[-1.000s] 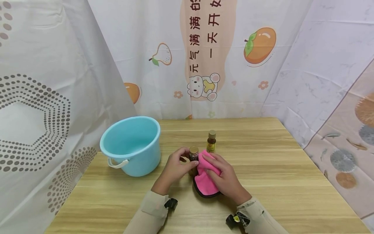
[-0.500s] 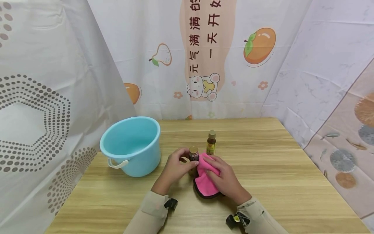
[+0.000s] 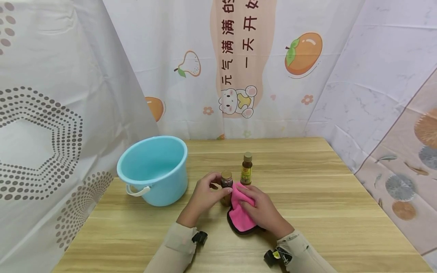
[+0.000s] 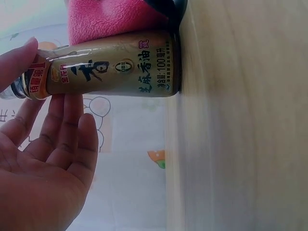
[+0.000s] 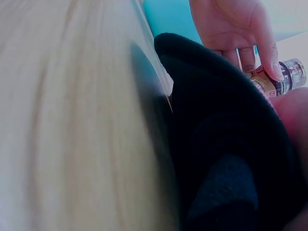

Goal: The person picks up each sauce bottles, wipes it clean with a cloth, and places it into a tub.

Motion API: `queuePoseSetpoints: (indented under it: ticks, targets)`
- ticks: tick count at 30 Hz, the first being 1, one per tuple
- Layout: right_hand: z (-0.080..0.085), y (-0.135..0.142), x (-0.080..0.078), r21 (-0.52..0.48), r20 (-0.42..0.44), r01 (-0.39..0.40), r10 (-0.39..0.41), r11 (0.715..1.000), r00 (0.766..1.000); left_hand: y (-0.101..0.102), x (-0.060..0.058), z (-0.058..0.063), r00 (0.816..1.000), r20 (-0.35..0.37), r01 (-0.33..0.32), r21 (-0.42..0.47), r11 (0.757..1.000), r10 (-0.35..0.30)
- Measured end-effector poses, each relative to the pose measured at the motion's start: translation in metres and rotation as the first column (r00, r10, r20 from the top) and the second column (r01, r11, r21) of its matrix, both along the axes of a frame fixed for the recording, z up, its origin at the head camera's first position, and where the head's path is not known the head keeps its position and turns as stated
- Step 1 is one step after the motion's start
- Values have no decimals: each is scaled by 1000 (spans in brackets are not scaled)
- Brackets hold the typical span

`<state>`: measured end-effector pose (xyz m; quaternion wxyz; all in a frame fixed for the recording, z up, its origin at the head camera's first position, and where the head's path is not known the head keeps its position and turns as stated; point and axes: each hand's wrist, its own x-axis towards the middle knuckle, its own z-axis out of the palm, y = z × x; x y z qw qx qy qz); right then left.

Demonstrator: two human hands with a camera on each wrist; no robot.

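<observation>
Behind everything we see hanging cloth (image 3: 205, 22), printed with fruit, flowers, dots and 2 columns of dark characters. Next comes the wood-grain tabletop (image 3: 324, 212) in front of it. On its left side we find the light blue bucket (image 3: 167, 191), upright, with its white handle (image 3: 138, 192) hanging down toward us.

The 2 hands work near the middle, both in pale sleeves. Our right hand (image 3: 264, 208) grasps the pink cloth (image 3: 240, 214), bunched between fingers and thumb; its dark-edged lower part hangs by the tabletop, and in the left wrist view its pink side touches the bottle beside it. Our left hand (image 3: 206, 191) pinches that brown bottle (image 4: 106, 70) near the neck, thumb on 1 side and fingers on the other. We see it upright, just left of the cloth, under a gold cap (image 3: 226, 174).

Beyond the right hand stands the yellow-labelled bottle (image 3: 246, 170), upright and apart from the held bottle.
</observation>
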<state>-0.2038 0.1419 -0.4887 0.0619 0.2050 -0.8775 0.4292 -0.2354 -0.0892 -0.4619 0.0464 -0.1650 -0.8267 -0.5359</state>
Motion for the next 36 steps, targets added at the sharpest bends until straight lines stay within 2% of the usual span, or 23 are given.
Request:
queuePoseSetpoints:
  ticks: [8,19,30,36]
  targets:
    - [-1,0,0,3,-37,1,-1,1000,999,0,-1,-1,1000,-9,1,-19,1000,-1]
    - [0,0,0,-32,-155,-34,29,999,987,-1,-1,-1,1000,0,9,-17,1000,-9]
    - [1,0,-1,-137,-237,-77,43,988,971,-1,0,1,1000,-16,18,-29,999,-18]
    - [4,-1,1,-193,-245,-98,49,976,968,-2,0,0,1000,-21,22,-37,999,-23]
